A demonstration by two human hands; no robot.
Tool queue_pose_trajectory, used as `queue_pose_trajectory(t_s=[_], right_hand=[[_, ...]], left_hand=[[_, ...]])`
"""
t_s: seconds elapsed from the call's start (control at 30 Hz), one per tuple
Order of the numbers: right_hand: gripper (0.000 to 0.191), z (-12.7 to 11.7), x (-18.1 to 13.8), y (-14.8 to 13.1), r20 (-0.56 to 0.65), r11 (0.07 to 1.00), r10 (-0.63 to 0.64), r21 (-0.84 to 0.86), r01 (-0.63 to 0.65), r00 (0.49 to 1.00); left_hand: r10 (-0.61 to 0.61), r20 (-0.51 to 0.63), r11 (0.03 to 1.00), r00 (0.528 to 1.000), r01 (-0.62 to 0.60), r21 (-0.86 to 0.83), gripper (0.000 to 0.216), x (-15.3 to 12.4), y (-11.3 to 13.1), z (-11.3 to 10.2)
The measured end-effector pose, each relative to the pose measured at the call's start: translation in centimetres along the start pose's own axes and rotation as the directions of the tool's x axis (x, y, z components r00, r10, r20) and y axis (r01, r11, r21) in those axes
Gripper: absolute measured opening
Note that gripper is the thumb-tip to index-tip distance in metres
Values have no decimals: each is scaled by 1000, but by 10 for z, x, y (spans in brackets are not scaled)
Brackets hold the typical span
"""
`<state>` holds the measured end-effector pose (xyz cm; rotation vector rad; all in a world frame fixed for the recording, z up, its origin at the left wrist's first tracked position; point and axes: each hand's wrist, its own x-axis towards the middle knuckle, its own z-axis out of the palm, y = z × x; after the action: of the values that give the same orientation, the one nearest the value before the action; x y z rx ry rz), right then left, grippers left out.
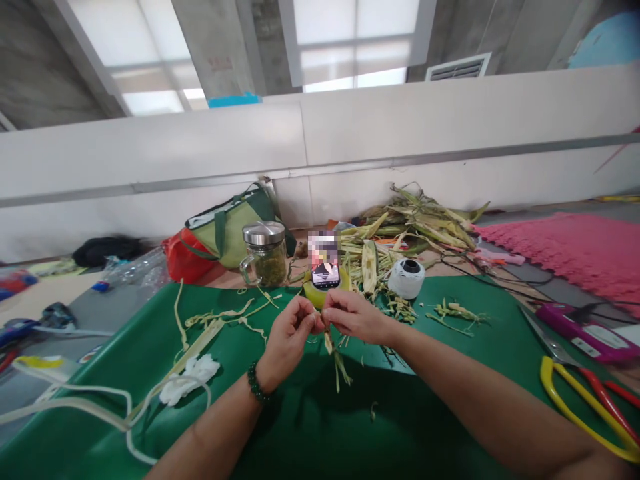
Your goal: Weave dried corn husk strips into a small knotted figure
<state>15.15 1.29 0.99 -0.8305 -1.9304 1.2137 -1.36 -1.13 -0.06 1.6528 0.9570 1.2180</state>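
Observation:
My left hand [290,330] and my right hand [353,313] meet above a green mat [425,373], fingers pinched together. Between them they grip a small bundle of pale green husk strips [336,357] whose loose ends hang down below the fingers. A dark bead bracelet [256,385] circles my left wrist. Just behind the hands a phone [325,273] stands on a yellow holder. A white husk flower [190,379] with long strips lies on the mat to the left.
A glass jar with a metal lid [265,253] and a white tape roll [406,277] stand at the mat's far edge. A pile of corn husks [415,227] lies behind. Yellow-handled scissors [585,393] and a purple box [590,330] lie on the right; a green bag [230,223] sits at the back.

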Motion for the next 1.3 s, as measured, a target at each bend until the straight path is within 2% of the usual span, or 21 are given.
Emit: queue_pose_trajectory(t_s=[0.13,0.23,0.37,0.47,0.57,0.63,0.7,0.8,0.87,0.93,1.03,1.2,1.3], right_hand=[[16,0,-3,-3,6,964,-110,-242,108,994],[16,0,0,1,-6,959,-115,-261,109,993],[17,-4,5,7,-63,999,-35,-20,34,997],[20,-6,7,9,-34,981,16,196,-9,999],[23,-5,7,9,-42,961,29,275,-17,999],[25,-4,6,8,-82,972,34,235,-14,996],[26,-5,5,5,-90,993,45,110,-35,995],[24,-13,2,-1,-32,982,21,-187,-27,999],[28,-20,0,-5,27,953,-21,-302,28,999],[33,-27,0,-5,57,952,-52,-299,66,997],[35,-33,0,-5,38,973,-62,-221,69,997],[35,-37,-3,-9,91,994,-43,-91,51,995],[34,-34,-1,-7,33,985,-100,-137,104,994]], left_hand=[[38,-14,997,999,-37,73,22,-3,0,1],[22,4,998,1000,-22,63,22,-2,1,0],[-7,4,998,1000,7,-62,29,1,1,-3],[-42,-12,982,999,39,-186,31,2,0,-3],[-54,-61,972,997,38,-231,31,2,-3,-3],[-29,-94,983,995,11,-184,32,2,-3,-3],[10,-122,994,992,-24,-111,32,3,-3,-3],[51,-166,999,985,-51,4,30,3,-3,-5],[41,-176,999,984,-34,42,29,4,-4,-7],[-1,-164,999,987,8,46,27,5,-5,-8],[-50,-146,996,988,61,72,25,5,-8,-8],[5,-135,980,991,22,196,17,5,-6,-6],[15,-103,968,995,11,249,14,4,-3,-3]])
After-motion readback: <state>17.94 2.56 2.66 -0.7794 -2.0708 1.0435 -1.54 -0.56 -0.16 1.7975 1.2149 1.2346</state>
